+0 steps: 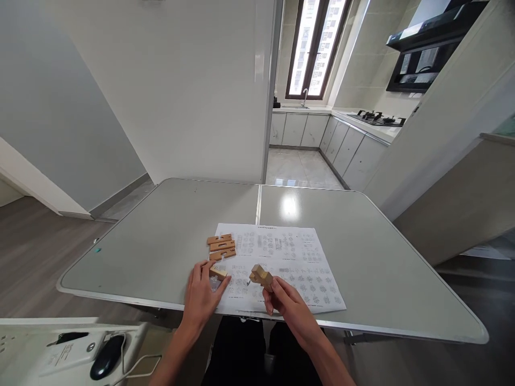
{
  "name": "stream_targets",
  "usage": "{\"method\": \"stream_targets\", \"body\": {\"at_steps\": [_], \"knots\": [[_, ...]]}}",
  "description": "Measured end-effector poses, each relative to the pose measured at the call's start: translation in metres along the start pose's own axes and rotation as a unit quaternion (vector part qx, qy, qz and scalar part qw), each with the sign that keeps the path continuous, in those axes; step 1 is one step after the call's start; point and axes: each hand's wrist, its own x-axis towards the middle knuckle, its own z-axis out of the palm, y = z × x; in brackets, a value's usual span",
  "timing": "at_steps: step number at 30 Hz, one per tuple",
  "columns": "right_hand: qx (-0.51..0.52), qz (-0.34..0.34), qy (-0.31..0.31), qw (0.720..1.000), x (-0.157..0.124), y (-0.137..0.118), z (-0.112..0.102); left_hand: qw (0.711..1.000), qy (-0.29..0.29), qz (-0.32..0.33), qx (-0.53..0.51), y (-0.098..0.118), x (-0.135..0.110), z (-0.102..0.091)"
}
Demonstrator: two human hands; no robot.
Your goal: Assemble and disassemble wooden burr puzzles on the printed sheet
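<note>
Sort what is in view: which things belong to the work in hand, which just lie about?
In hand: left hand on a wooden block; right hand holding joined wooden pieces; three notched bars; instruction sheet.
Lying about: computer mouse; folding table.

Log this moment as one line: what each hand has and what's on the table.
left hand: on wooden piece | right hand: holds notched block | spare pieces on instruction sheet | table
</note>
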Motion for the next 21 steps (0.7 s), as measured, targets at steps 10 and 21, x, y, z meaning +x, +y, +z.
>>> {"method": "stream_targets", "body": {"at_steps": [10, 21], "knots": [[0.025, 0.009, -0.021, 0.999, 0.003, 0.000, 0.005, 0.997, -0.012, -0.048, 0.065, 0.006, 0.011, 0.000], [0.070, 0.029, -0.062, 0.995, 0.010, 0.001, 0.025, 0.962, -0.139, 0.014, -0.234, 0.046, -0.002, -0.049]]}}
